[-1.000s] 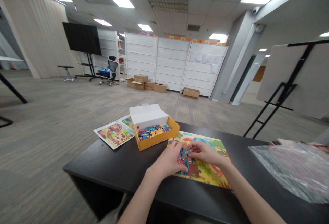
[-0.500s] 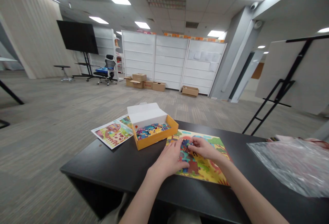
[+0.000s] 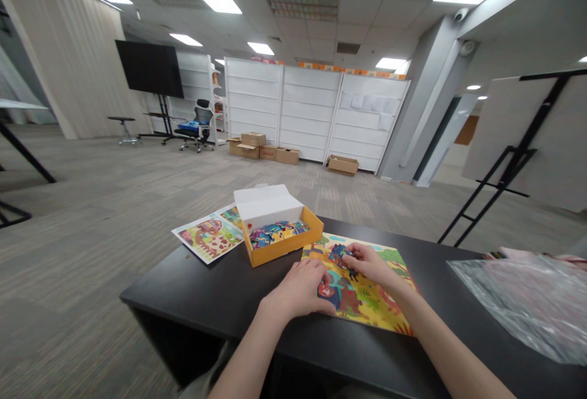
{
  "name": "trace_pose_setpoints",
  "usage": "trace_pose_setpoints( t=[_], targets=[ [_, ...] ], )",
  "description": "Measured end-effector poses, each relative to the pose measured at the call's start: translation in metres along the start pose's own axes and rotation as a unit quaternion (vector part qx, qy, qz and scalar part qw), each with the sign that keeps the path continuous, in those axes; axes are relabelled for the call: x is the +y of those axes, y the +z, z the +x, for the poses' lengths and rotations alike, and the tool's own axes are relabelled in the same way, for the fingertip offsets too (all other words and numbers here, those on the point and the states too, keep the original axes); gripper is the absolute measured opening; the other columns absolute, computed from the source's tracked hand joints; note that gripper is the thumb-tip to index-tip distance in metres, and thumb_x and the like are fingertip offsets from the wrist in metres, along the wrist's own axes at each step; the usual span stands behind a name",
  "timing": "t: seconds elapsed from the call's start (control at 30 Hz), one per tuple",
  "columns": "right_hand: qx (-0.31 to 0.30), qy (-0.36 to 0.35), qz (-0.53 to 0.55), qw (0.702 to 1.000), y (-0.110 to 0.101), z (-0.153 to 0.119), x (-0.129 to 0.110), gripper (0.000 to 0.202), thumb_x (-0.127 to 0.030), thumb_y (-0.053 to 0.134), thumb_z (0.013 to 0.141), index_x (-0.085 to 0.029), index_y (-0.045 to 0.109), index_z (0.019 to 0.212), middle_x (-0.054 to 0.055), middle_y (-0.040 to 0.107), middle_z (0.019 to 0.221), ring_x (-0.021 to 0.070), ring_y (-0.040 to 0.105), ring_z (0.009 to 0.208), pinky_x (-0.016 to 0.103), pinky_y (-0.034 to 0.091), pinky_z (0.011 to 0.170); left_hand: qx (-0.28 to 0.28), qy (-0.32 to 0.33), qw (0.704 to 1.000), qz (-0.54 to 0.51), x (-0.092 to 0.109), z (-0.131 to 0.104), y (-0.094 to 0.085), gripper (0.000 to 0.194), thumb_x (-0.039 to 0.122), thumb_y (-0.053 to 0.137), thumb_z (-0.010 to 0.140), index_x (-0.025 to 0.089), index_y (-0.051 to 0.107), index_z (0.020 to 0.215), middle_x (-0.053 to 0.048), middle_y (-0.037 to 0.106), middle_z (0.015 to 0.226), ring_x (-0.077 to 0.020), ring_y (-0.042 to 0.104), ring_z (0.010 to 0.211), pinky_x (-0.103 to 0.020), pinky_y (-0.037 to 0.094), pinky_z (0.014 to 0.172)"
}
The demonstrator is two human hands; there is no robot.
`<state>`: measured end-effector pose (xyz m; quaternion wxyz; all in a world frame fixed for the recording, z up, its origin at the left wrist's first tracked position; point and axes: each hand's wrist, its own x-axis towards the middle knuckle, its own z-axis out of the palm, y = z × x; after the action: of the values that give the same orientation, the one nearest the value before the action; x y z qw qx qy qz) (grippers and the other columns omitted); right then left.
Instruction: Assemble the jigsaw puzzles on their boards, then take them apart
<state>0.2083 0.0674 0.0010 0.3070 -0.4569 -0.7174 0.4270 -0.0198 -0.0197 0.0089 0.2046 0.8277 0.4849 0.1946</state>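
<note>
A colourful jigsaw board (image 3: 373, 307) lies on the dark table, with several pieces on its left half. My right hand (image 3: 370, 263) pinches dark blue puzzle pieces (image 3: 339, 253) over the upper left part of the board; how many is unclear. My left hand (image 3: 298, 289) rests at the board's left edge, its fingers bent and its thumb apart from them. Between that thumb and the fingers shows a blue and red puzzle piece (image 3: 328, 292), which looks to be lying on the board. The left hand hides part of the board's edge.
Behind the left hand stands an open yellow box (image 3: 275, 251) of loose puzzle pieces, its white lid raised. A printed picture sheet (image 3: 208, 240) lies left of it. Clear plastic wrapping (image 3: 518, 301) covers the table's right end. The black table (image 3: 202, 292) has its corner at left.
My left hand has drawn back slightly toward the lower left, uncovering the blue and red piece. The right hand keeps its pinch on the dark blue pieces. The view has shifted slightly.
</note>
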Motion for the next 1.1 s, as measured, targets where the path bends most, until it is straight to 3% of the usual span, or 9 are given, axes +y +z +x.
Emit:
trace_pose_setpoints(
  t=[0.17, 0.43, 0.6, 0.77, 0.9, 1.1],
  targets=[
    [0.011, -0.016, 0.005, 1.000, 0.000, 0.001, 0.002, 0.044, -0.062, 0.072, 0.071, -0.022, 0.057, 0.082, 0.001, 0.067, 0.074, 0.0178, 0.063, 0.066, 0.031, 0.049, 0.062, 0.007, 0.000, 1.000, -0.029, 0.003, 0.001, -0.002, 0.048, 0.044, 0.086, 0.067, 0.024, 0.060, 0.101, -0.006, 0.063, 0.113, -0.0312, 0.058, 0.113, -0.039, 0.044, 0.092],
    [0.054, -0.038, 0.039, 0.997, -0.004, 0.003, -0.005, 0.047, -0.065, 0.072, 0.072, -0.021, 0.061, 0.087, 0.004, 0.068, 0.077, 0.0192, 0.063, 0.071, 0.033, 0.050, 0.067, 0.066, -0.029, 0.996, -0.061, 0.000, 0.005, 0.000, 0.040, 0.026, 0.072, 0.077, 0.027, 0.061, 0.115, -0.002, 0.069, 0.095, -0.0241, 0.067, 0.088, -0.030, 0.047, 0.076],
    [0.061, -0.059, 0.048, 0.995, -0.006, 0.000, -0.014, 0.044, -0.062, 0.068, 0.077, -0.021, 0.059, 0.088, 0.003, 0.066, 0.078, 0.0162, 0.058, 0.067, 0.028, 0.045, 0.059, 0.106, -0.031, 0.972, -0.207, -0.004, 0.011, 0.007, 0.030, 0.029, 0.059, 0.087, 0.023, 0.060, 0.116, -0.001, 0.070, 0.086, -0.0171, 0.068, 0.068, -0.027, 0.050, 0.063],
    [0.005, -0.045, 0.068, 0.997, -0.003, -0.011, -0.026, 0.042, -0.061, 0.067, 0.081, -0.022, 0.059, 0.092, -0.001, 0.061, 0.077, 0.0116, 0.048, 0.060, 0.024, 0.037, 0.053, 0.158, -0.054, 0.935, -0.312, -0.006, 0.020, 0.012, 0.032, 0.033, 0.063, 0.086, 0.020, 0.059, 0.115, -0.003, 0.072, 0.089, -0.0182, 0.071, 0.071, -0.027, 0.055, 0.062],
    [-0.036, -0.049, 0.059, 0.996, 0.004, -0.014, -0.029, 0.042, -0.062, 0.066, 0.083, -0.021, 0.059, 0.088, -0.001, 0.060, 0.076, 0.0113, 0.047, 0.061, 0.024, 0.035, 0.053, 0.198, -0.040, 0.910, -0.363, -0.005, 0.026, 0.011, 0.021, 0.026, 0.062, 0.086, 0.017, 0.060, 0.105, -0.005, 0.074, 0.087, -0.0197, 0.073, 0.081, -0.030, 0.057, 0.072],
    [-0.052, -0.057, 0.069, 0.995, 0.006, -0.009, -0.023, 0.043, -0.061, 0.066, 0.084, -0.019, 0.061, 0.091, -0.002, 0.060, 0.072, 0.0105, 0.047, 0.058, 0.024, 0.036, 0.053, 0.173, -0.016, 0.881, -0.440, 0.000, 0.028, 0.006, 0.029, 0.014, 0.062, 0.083, 0.015, 0.061, 0.113, -0.009, 0.074, 0.097, -0.0207, 0.072, 0.094, -0.031, 0.057, 0.082]
  ],
)
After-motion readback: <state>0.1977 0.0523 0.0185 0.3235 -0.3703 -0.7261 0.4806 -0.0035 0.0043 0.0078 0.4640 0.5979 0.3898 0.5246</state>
